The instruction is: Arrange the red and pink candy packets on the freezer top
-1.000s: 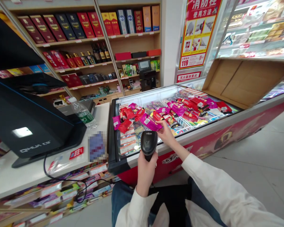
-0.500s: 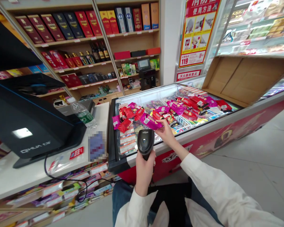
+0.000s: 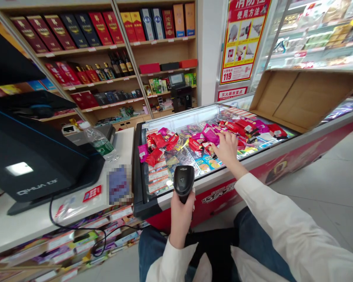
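Observation:
My left hand (image 3: 181, 211) is wrapped around the handle of a black barcode scanner (image 3: 184, 179), held up in front of the chest freezer's near edge. Over the freezer's glass top, my right hand (image 3: 227, 148) reaches into the loose packets. Its fingertips touch the right end of a magenta snack packet (image 3: 210, 134), with the thumb apart from the fingers, lower down by a red packet (image 3: 195, 145). What lies under the palm is hidden. To the left, a pile of red packets (image 3: 157, 149) rests on the glass.
An open cardboard box (image 3: 302, 98) stands on the freezer's (image 3: 211, 197) far right part. At left, a counter (image 3: 122, 143) holds a dark checkout terminal (image 3: 53, 156), a plastic bottle (image 3: 101, 143) and a black cable (image 3: 76, 224). Shelves (image 3: 106, 45) of boxes and bottles line the back.
My right hand has moved right and no longer holds the magenta packet near the scanner. Yellow packaging under the glass shows where that packet was. The scanner has dropped slightly.

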### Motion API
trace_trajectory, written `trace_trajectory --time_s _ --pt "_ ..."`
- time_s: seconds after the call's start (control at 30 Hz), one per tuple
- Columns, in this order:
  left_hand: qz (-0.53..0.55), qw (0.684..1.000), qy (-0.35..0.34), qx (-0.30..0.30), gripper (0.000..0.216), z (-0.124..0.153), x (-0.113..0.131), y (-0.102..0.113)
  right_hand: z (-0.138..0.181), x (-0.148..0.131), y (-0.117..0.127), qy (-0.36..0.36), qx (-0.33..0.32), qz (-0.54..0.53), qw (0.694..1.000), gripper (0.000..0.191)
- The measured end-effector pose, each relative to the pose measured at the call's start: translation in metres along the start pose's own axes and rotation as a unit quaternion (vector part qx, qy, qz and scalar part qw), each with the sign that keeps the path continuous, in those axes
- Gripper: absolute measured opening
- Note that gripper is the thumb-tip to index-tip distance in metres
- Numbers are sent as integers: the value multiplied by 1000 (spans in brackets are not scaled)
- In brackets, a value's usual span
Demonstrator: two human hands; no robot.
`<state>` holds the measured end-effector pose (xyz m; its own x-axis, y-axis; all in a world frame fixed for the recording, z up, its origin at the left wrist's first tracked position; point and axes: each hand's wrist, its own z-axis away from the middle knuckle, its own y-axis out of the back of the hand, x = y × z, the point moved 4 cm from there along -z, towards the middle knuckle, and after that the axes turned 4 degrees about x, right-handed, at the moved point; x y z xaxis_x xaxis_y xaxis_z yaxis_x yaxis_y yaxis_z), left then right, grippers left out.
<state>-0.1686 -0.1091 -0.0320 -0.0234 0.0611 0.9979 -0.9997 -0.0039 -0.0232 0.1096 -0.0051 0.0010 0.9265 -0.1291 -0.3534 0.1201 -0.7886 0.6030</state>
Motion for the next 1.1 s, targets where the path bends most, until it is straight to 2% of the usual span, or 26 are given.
trace_trajectory --time_s 0.1,0.27,0.4,0.53,0.7,0.8,0.93,1.1 --pt "-2 1000 2 -2 43 -1 0 -1 4 -11 -4 50 -4 12 999 60" --pt "-9 1000 1 -14 41 -1 -3 -2 15 -47 -16 173 -70 -8 982 52" --pt "1 1000 13 -2 42 -3 -7 0 6 -74 -29 180 -100 -32 978 45" --pt "0 1000 19 7 41 -7 -8 5 -14 -123 -45 215 -174 -76 958 49" --pt "-8 1000 19 19 36 -8 -7 14 -30 -173 -65 172 -232 -5 957 59" --pt "-10 999 16 27 35 -8 -7 19 -28 -182 -75 164 -258 22 952 58" --pt "-12 1000 9 25 34 -7 -7 21 -22 -175 -83 169 -294 25 940 46" --pt "8 1000 14 10 39 -2 -7 14 -15 -164 -64 171 -305 18 937 45"
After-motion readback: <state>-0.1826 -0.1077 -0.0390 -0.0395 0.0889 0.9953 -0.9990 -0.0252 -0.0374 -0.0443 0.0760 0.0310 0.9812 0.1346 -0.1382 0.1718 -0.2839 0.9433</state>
